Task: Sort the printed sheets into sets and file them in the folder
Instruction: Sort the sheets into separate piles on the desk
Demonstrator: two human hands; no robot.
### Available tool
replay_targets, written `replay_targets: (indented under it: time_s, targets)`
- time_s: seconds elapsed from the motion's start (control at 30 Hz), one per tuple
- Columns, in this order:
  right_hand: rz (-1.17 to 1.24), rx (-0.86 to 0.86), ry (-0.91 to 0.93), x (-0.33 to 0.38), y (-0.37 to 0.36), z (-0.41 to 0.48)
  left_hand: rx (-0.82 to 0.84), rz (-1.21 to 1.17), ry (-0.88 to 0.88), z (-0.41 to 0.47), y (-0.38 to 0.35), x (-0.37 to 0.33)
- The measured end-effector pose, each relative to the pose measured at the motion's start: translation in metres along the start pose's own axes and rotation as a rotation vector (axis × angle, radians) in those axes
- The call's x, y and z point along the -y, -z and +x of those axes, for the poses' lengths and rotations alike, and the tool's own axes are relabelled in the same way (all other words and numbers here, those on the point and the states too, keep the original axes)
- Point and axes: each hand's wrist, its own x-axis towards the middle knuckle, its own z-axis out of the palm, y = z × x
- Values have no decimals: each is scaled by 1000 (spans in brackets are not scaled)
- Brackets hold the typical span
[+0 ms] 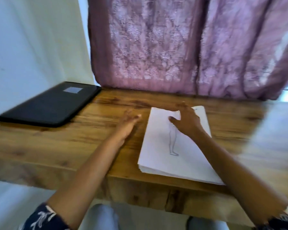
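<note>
A stack of white printed sheets (160,156) lies on the wooden table (73,146), right of centre, its near corner at the table's front edge. The top sheet shows a thin line drawing of a standing figure. My right hand (186,121) rests on the far part of the stack with fingers spread, covering the upper half of the drawing. My left hand (128,125) lies flat on the bare wood just left of the stack, fingers straight, holding nothing. A closed black folder (48,107) lies at the table's far left corner against the wall.
A pink patterned curtain (173,47) hangs along the table's back edge. A white wall (32,47) closes the left side. Something pale and blurred (276,138) sits at the right end of the table. My knees show below the front edge.
</note>
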Motion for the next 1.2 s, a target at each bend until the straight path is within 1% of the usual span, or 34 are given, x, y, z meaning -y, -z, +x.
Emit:
replay_targets:
  time_s: [0.03,0.07,0.13,0.2,0.3,0.37,0.5,0.6,0.7,0.77,0.83,0.93,1.0,1.13,1.2]
  targets:
    - [67,-55,-91,-25,7,-10,26,22,-7,0,-24,-1]
    - [122,-73,-170,-44,15,-20,52,48,4,0,-42,-1]
    - [249,-20,-296,-69,27,-34,95,82,7,0,-68,-1]
    - [352,18,-342,-88,34,-39,125,135,-11,0,-87,-3]
    - [348,37,-379,-119,47,-36,138,244,-49,-3,-114,-6]
    - [345,36,-427,-138,58,-36,159,274,-59,-8,-132,-10]
    - [300,-47,-490,-161,73,-38,181,301,-75,-8,-162,-17]
    - [283,-93,-484,-172,78,-38,186,349,-66,-7,-171,-20]
    - [213,-95,-483,-174,85,-37,197,283,-30,-6,-171,-20]
    - [177,-129,-474,-173,89,-37,205,226,-7,-5,-169,-22]
    - [103,-199,-449,-167,95,-37,209,151,0,-5,-167,-25]
    - [46,-358,-307,-150,110,-35,209,1,-55,-9,-162,-34]
    - [119,-428,-215,-130,120,-31,172,-86,-86,-10,-155,-41]
    - [384,-486,-129,-86,126,-2,90,-295,-36,-5,-125,-63]
    - [516,-469,-107,-63,115,22,51,-280,-14,3,-95,-71]
